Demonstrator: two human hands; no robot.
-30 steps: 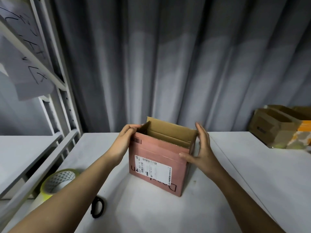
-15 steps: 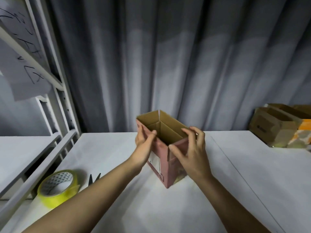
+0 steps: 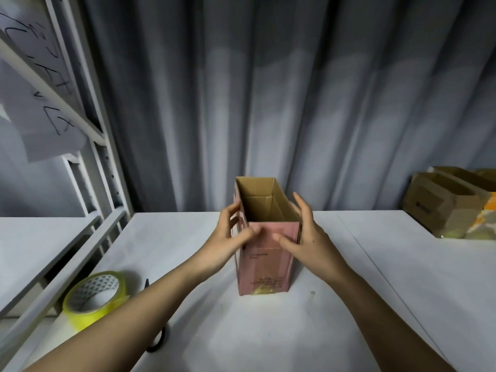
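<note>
Left arm: enters from lower left, forearm angled up to the box (image 3: pixel 265 253); right arm: enters from lower right, mirroring it.
Box: pink card, top open, upright on the table (image 3: pixel 402 291) mid-frame, between both hands.
Change: half a second ago the box stood corner-on; now its narrow end faces squarely forward; the right fingers, then hooked over the rim, are now straight.
Left hand (image 3: pixel 228 237): thumb across the near face, fingers curved round the left wall, gripping; slightly blurred.
Right hand (image 3: pixel 303 234): thumb on the near face, fingers spread and straight beside the right wall.
Tape (image 3: pixel 94 299): yellow roll, lower left, beside the scissors (image 3: pixel 158 336).
</note>
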